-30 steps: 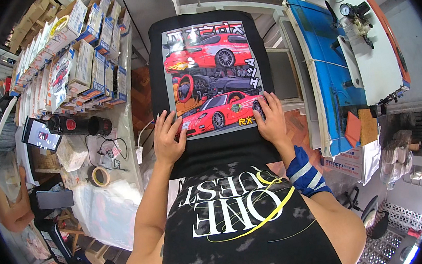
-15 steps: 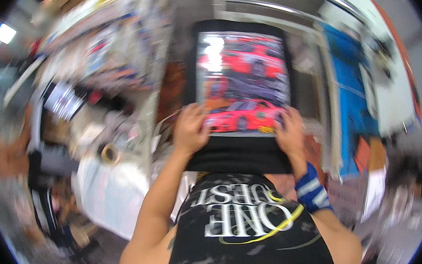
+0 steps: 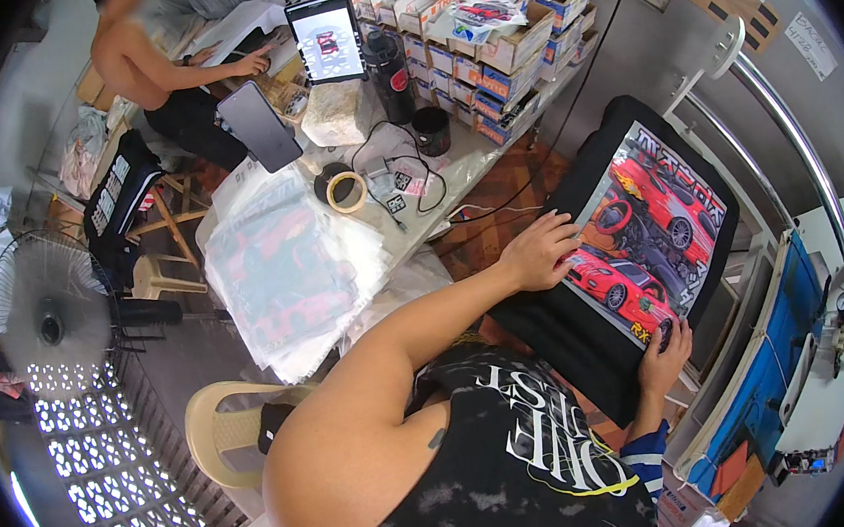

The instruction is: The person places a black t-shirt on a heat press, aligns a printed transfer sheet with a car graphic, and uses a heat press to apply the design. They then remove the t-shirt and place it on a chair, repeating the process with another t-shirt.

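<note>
A glossy sheet printed with red cars (image 3: pixel 644 219) lies flat on a black cloth (image 3: pixel 569 336), which is spread over a raised board in front of me. My left hand (image 3: pixel 541 251) rests on the sheet's left edge, its fingers stretched out across the cloth and print. At the near right corner of the sheet lies my right hand (image 3: pixel 665 355), fingers extended along the edge. A blue and white band circles the right wrist. Neither hand is closed round anything.
Left of me, a table holds a stack of translucent sheets (image 3: pixel 288 275), a tape roll (image 3: pixel 346 192), a phone (image 3: pixel 258 127), a tablet (image 3: pixel 327 39) and stacked boxes (image 3: pixel 493 46). Beyond, another person (image 3: pixel 138 62) works. A heat press (image 3: pixel 829 328) with metal bars stands right.
My view has swung left, so the board and print now appear further right and tilted. Both hands stay on the sheet's near edges. The picture has become sharp.
</note>
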A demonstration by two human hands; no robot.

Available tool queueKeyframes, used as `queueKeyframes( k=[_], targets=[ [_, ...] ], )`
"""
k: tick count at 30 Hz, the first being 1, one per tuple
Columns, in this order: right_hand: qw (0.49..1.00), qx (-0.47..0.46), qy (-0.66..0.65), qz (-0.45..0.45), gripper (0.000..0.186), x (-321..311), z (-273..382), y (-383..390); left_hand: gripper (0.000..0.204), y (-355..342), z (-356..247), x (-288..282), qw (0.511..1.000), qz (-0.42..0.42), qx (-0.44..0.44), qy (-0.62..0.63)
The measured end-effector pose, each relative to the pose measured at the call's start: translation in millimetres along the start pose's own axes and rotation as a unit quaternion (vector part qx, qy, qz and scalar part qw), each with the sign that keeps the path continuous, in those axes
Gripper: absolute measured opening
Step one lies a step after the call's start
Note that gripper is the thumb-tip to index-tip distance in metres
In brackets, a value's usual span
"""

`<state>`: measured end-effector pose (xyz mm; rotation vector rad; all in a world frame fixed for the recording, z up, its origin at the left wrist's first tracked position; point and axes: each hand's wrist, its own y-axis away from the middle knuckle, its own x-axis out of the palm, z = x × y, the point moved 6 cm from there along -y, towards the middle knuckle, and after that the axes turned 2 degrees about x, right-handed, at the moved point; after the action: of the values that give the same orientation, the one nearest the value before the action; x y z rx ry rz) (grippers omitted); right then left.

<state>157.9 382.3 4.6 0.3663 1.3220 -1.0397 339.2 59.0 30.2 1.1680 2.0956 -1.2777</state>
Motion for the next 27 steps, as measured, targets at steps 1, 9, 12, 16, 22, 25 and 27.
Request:
queueKeyframes(
  k=[1, 9, 12, 16, 22, 25, 27],
  targets=[
    [1.0, 0.001, 0.001, 0.001, 0.049, 0.5, -0.6, -2.1, 0.037, -1.0, 1.2, 0.4, 1.0, 0.002, 0.0, -0.004],
    [1.0, -0.004, -0.007, 0.008, 0.048, -0.4, 1.4, 3.6, 0.038, 4.9, 0.5, -0.3, 1.0, -0.002, 0.001, -0.007],
    [1.0, -0.002, -0.005, 0.01, 0.047, -2.7, 1.6, 6.3, 0.038, 4.5, -3.1, 0.2, 1.0, -0.004, 0.008, -0.002],
    [0.999, 0.015, -0.021, 0.037, 0.045, -6.9, 4.0, 0.5, 0.04, -7.0, 2.2, 4.4, 0.999, 0.014, 0.031, 0.024],
    [0.999, 0.026, -0.03, -0.016, 0.051, -16.4, 18.1, -5.3, 0.039, -9.6, -2.3, 0.0, 0.999, 0.035, 0.009, -0.024],
    [0.998, 0.054, -0.038, -0.015, 0.052, -18.3, 15.7, -1.9, 0.038, -12.6, -3.9, 5.0, 0.999, 0.043, 0.007, -0.033],
    [0.997, 0.063, -0.03, -0.013, 0.053, -19.2, 14.8, -0.8, 0.037, -15.2, -5.4, 5.6, 0.998, 0.046, 0.01, -0.035]
  ],
)
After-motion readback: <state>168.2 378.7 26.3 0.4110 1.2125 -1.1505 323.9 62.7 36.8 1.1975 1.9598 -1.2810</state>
